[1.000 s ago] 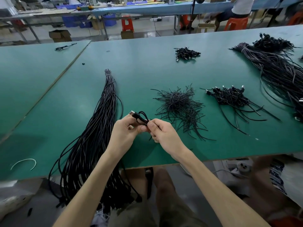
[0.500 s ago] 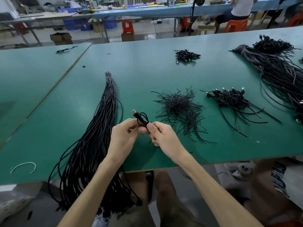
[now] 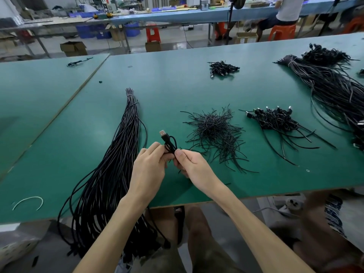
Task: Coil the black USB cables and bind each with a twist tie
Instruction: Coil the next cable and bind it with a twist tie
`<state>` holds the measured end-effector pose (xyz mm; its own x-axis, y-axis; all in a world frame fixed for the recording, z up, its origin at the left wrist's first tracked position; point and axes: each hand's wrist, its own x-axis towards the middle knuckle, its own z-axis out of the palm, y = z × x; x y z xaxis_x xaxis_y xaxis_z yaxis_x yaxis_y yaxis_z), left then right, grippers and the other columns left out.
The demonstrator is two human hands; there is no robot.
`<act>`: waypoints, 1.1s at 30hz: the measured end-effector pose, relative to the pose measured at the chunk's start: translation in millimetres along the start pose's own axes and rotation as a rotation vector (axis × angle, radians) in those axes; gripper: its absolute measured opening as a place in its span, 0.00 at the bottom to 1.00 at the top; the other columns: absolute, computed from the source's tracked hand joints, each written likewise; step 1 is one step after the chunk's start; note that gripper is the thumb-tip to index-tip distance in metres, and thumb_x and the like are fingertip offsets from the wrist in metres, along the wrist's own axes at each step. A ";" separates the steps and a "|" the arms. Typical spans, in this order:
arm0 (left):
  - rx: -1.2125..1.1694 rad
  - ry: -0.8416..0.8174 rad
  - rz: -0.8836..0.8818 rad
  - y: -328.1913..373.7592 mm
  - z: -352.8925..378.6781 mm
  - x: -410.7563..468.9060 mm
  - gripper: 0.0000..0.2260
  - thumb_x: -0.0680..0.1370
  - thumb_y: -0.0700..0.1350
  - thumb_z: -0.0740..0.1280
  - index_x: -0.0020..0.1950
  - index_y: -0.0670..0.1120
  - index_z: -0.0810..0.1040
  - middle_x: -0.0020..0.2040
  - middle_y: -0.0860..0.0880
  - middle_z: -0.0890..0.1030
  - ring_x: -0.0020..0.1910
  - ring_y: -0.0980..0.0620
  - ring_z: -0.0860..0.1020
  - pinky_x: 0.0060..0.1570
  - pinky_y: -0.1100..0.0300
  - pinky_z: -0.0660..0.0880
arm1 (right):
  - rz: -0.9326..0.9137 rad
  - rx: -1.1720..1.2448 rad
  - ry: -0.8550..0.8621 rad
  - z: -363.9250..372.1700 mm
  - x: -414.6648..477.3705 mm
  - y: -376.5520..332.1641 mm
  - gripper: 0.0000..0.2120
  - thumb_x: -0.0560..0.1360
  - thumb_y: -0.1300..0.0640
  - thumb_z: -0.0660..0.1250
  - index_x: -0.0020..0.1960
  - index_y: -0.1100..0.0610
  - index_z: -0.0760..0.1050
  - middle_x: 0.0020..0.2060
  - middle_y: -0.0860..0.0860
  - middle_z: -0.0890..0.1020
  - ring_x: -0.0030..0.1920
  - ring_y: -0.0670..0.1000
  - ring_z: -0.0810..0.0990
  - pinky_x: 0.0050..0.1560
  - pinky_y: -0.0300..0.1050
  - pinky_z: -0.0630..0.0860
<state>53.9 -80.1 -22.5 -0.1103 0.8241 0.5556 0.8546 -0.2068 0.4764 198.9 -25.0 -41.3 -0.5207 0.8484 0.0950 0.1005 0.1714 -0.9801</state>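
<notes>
A small coiled black USB cable (image 3: 169, 142) with its silver plug pointing up and away is held above the green table (image 3: 177, 89). My left hand (image 3: 149, 164) grips the coil from the left. My right hand (image 3: 189, 165) pinches it from the right at the thumb, where a thin black twist tie seems to sit, mostly hidden by my fingers. A long bundle of loose black cables (image 3: 118, 154) lies to the left and hangs over the table's front edge. A heap of black twist ties (image 3: 214, 131) lies just right of my hands.
Bound coils with plugs (image 3: 275, 120) lie at the right, and a small pile of them (image 3: 222, 67) sits farther back. A large cable bundle (image 3: 334, 87) fills the far right. A white wire piece (image 3: 28, 201) lies front left. A seated person is at a bench behind.
Both hands have stayed together on the coil. The plug end now stands a bit higher above my fingers, and the camera view has shifted slightly.
</notes>
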 end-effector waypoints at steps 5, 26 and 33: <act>0.019 0.041 -0.026 1.1 -1.6 0.8 0.06 0.80 0.36 0.68 0.44 0.43 0.82 0.40 0.54 0.79 0.39 0.45 0.73 0.42 0.50 0.74 | 0.003 0.047 -0.039 0.5 0.6 -0.6 0.21 0.86 0.43 0.56 0.38 0.52 0.72 0.29 0.42 0.68 0.29 0.43 0.63 0.33 0.41 0.60; -0.498 -0.292 -0.241 -4.9 2.4 8.3 0.07 0.85 0.37 0.60 0.50 0.37 0.75 0.40 0.47 0.80 0.38 0.53 0.75 0.43 0.57 0.73 | 0.029 0.136 -0.059 -0.7 0.6 -4.2 0.23 0.87 0.46 0.55 0.36 0.53 0.70 0.26 0.41 0.70 0.28 0.41 0.64 0.29 0.33 0.61; -0.606 -0.355 -0.217 -1.4 -1.0 9.1 0.13 0.82 0.49 0.59 0.52 0.39 0.72 0.39 0.46 0.78 0.35 0.50 0.75 0.38 0.54 0.74 | 0.026 0.140 -0.085 -1.7 -0.9 -5.6 0.23 0.88 0.47 0.55 0.37 0.54 0.70 0.28 0.42 0.70 0.27 0.41 0.63 0.28 0.33 0.61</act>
<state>51.2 -72.8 -17.4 0.0137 0.9796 0.2004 0.3902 -0.1898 0.9010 200.3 -25.9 -35.6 -0.5898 0.8053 0.0603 -0.0014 0.0737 -0.9973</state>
